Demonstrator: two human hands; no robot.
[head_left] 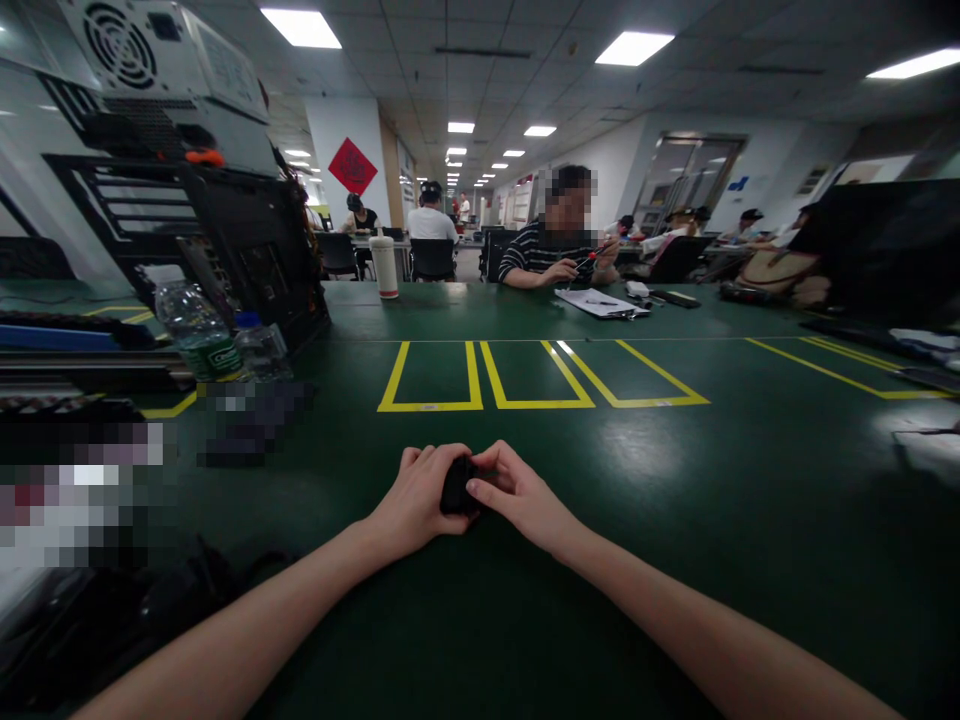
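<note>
Object (454,490): black, blocky | hands (420,495) (529,500): curved around | tabletop (480,620): smooth green

The head-worn camera looks forward and down from the near side of the green tabletop (712,500), close behind the left hand (416,492) and right hand (529,500), and takes in the ceiling (405,70) beyond the tabletop.

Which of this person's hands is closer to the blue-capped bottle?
Left. The left hand, holding a black object, is right of the blue-capped bottle and nearer the viewer; the right hand is farther right, across the object.
</note>
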